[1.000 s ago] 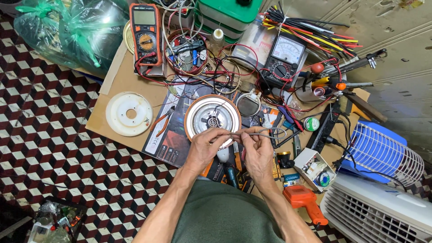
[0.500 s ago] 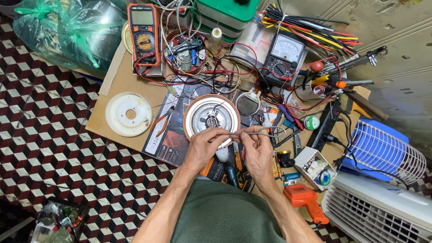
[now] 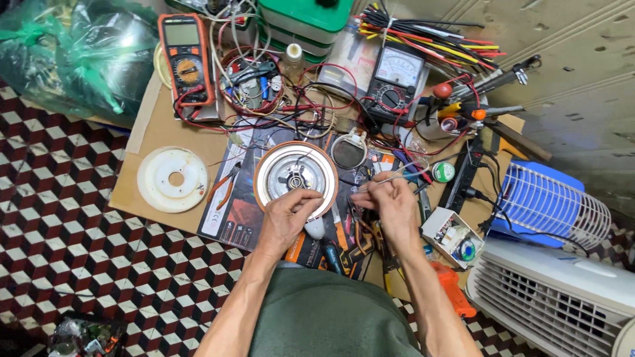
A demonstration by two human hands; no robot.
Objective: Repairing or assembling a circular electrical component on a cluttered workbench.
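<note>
Head view: left hand (image 3: pixel 286 218) rests curled on the round motor disc (image 3: pixel 295 178). Right hand (image 3: pixel 391 205) pinches something thin — perhaps a wire.

Round motor housing (image 3: pixel 296 173): bright polished metal with a copper-coloured rim. White disc (image 3: pixel 173 178): matt plastic. Cardboard sheet (image 3: pixel 155 135): dull brown, smooth. Bag (image 3: pixel 79 49): glossy, crinkled green plastic film. Floor (image 3: pixel 59 244): smooth patterned tile.

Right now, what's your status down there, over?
Left hand resting on the round motor disc. Right hand fingers pinching a thin tool, hard to make out. Wires and meters crowd the cardboard behind.
</note>
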